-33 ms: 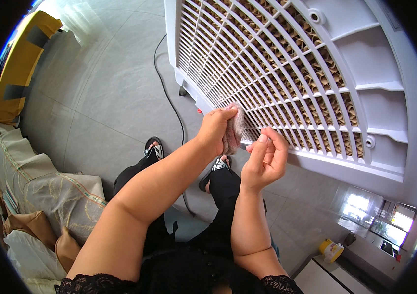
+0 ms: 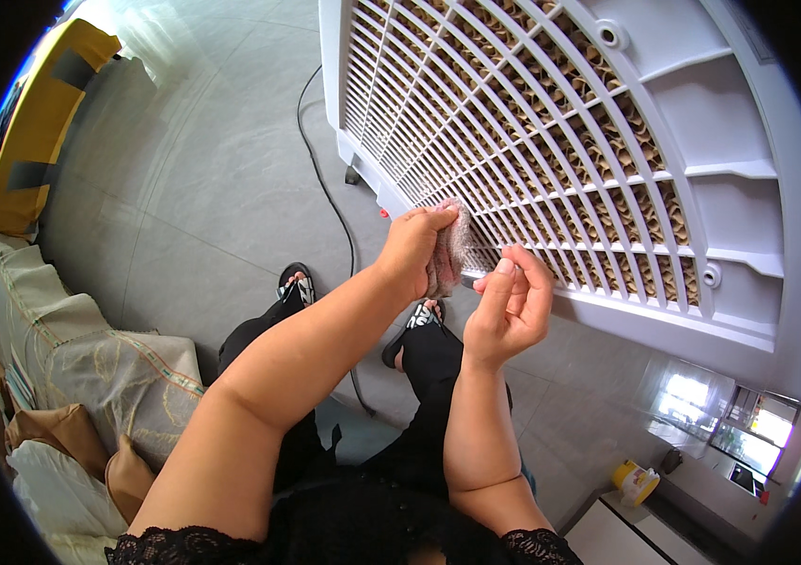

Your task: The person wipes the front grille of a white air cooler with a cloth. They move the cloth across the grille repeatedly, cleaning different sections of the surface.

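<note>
Left hand (image 2: 412, 247) clenched on a pinkish cloth (image 2: 447, 247), pressed against the lower grille of the white cooler panel (image 2: 607, 151). Right hand (image 2: 510, 306) just beside it, fingers pinched together; can't tell if it holds anything. Black cable (image 2: 325, 188) runs across the grey floor behind; draped sofa (image 2: 71, 348) at left, yellow container (image 2: 636, 482) at lower right

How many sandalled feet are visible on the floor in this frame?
2. The left sandalled foot sits on the grey floor beside the black cable; the right sandalled foot shows between the forearms, below the left hand pressing a cloth to the grille, partly hidden.
</note>
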`<state>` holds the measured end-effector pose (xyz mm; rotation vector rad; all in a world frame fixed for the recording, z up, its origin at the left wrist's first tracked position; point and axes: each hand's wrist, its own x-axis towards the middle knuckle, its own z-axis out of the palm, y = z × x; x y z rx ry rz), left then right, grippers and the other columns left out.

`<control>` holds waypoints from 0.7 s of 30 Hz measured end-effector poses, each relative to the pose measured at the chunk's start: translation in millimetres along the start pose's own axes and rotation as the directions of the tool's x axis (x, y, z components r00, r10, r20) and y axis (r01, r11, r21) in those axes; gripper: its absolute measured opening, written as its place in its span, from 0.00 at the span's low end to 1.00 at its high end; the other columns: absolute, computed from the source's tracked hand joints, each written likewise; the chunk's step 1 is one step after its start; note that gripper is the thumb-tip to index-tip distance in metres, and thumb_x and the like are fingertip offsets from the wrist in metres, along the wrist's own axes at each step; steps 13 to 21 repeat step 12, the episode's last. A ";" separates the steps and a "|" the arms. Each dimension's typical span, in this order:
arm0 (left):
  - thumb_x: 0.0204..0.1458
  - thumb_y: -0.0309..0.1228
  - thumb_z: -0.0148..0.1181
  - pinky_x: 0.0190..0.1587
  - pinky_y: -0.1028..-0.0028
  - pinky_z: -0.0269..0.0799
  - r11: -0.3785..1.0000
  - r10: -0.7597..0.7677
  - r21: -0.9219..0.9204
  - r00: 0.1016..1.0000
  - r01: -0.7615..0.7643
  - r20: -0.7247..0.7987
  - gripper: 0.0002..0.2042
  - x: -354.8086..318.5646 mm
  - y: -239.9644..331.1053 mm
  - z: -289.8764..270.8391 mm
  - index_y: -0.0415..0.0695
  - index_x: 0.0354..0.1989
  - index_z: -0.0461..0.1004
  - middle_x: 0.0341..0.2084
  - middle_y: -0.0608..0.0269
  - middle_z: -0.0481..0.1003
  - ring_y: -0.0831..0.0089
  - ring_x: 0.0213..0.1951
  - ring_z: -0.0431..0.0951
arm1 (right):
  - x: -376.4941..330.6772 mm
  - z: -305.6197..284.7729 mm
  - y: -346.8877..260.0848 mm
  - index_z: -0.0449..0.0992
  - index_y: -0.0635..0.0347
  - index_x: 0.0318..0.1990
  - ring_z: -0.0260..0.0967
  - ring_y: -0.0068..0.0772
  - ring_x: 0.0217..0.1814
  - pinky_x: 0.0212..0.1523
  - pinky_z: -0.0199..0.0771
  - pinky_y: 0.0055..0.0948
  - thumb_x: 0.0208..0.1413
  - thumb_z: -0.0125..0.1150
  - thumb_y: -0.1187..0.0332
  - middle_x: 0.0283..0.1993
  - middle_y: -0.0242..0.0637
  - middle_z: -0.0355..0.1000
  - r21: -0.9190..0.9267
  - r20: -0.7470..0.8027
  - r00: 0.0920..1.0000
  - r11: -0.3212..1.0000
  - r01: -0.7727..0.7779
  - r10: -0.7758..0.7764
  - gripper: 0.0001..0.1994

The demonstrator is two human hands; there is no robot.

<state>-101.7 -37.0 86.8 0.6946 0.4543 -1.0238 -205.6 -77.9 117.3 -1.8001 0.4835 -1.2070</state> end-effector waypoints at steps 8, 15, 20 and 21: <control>0.61 0.34 0.47 0.21 0.71 0.68 0.977 -0.092 0.196 0.996 0.089 0.010 0.11 16.5 -18.9 -33.7 0.42 0.35 0.73 0.25 0.62 0.75 0.72 0.21 0.73 | 0.1 2.8 -1.5 0.71 0.73 0.45 0.63 0.17 0.22 0.20 0.68 0.14 0.57 0.53 0.81 0.43 0.43 0.69 0.015 0.016 1.000 1.000 0.001 -0.001 0.09; 0.58 0.29 0.52 0.40 0.71 0.75 0.994 -0.108 -0.020 0.992 0.107 -0.061 0.11 13.7 -35.9 -32.2 0.34 0.43 0.72 0.39 0.52 0.76 0.66 0.39 0.78 | -0.9 -0.5 2.3 0.71 0.72 0.48 0.65 0.20 0.24 0.21 0.70 0.15 0.57 0.54 0.80 0.44 0.43 0.69 -0.025 0.008 1.000 1.000 -0.004 0.004 0.11; 0.58 0.29 0.52 0.40 0.71 0.75 0.994 -0.108 -0.020 0.992 0.107 -0.061 0.11 13.7 -35.9 -32.2 0.34 0.43 0.72 0.39 0.52 0.76 0.66 0.39 0.78 | -0.9 -0.5 2.3 0.71 0.72 0.48 0.65 0.20 0.24 0.21 0.70 0.15 0.57 0.54 0.80 0.44 0.43 0.69 -0.025 0.008 1.000 1.000 -0.004 0.004 0.11; 0.58 0.29 0.52 0.40 0.71 0.75 0.994 -0.108 -0.020 0.992 0.107 -0.061 0.11 13.7 -35.9 -32.2 0.34 0.43 0.72 0.39 0.52 0.76 0.66 0.39 0.78 | -0.9 -0.5 2.3 0.71 0.72 0.48 0.65 0.20 0.24 0.21 0.70 0.15 0.57 0.54 0.80 0.44 0.43 0.69 -0.025 0.008 1.000 1.000 -0.004 0.004 0.11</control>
